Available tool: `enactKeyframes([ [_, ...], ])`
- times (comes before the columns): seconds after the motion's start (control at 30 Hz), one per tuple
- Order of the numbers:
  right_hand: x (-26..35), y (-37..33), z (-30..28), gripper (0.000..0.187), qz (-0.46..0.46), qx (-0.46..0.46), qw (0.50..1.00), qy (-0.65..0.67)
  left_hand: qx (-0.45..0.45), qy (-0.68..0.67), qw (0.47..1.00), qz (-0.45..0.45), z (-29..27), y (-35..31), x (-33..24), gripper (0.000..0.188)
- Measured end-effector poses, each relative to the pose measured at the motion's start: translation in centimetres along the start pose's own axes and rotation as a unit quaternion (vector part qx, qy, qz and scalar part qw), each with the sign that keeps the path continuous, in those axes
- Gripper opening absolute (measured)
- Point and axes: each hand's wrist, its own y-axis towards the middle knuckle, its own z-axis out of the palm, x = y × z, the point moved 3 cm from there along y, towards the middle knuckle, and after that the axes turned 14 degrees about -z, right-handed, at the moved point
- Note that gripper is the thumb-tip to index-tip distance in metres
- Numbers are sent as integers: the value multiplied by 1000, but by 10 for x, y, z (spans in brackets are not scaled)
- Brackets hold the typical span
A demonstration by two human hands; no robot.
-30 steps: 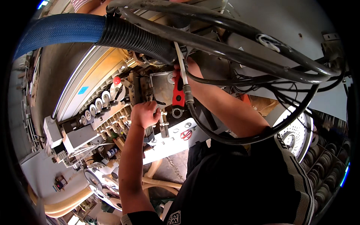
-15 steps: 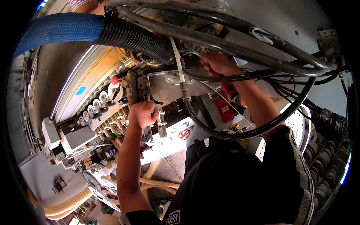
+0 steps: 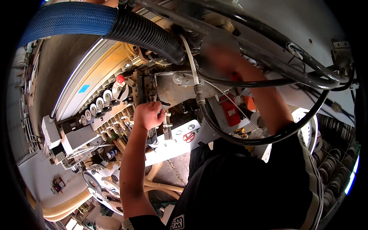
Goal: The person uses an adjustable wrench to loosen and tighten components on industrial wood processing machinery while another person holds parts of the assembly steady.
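Note:
My left hand [image 3: 148, 115] is closed at a black lever [image 3: 165, 103] on the machine, whose end sticks out past the fingers. Beside it stand an upright metal bracket [image 3: 167, 127] and a flat grey metal plate [image 3: 170, 89]. My right arm reaches far forward under thick black cables. A round blur covers my right hand [image 3: 222, 57], so its fingers and anything in them cannot be made out. A thin white hose [image 3: 193, 71] with a metal fitting hangs between the two hands.
A blue hose [image 3: 73, 23] with a black ribbed end crosses the upper left. Black cables [image 3: 264, 140] loop around my right arm. Red-handled scissors [image 3: 188, 137] lie on a white board [image 3: 172, 147]. A red box [image 3: 230, 112], white rollers [image 3: 100, 103] and a red-ball knob [image 3: 120, 79] are nearby.
The view has shifted slightly. My right hand, which gripped a metal wrench by the cables, is now blurred over. My left hand stays at the lever.

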Motion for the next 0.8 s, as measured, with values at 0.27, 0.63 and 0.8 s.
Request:
enactKeyframes([
  [0.27,-82,43,114,22,-307,-250,913,99,1,-15,1000,16,3,10,-3,18],
  [0.63,15,-64,16,32,-4,-77,995,64,3,-23,1000,10,6,4,1,17],
  [0.8,20,-27,-19,40,44,10,995,-89,-4,-9,1000,7,3,2,1,18],
])
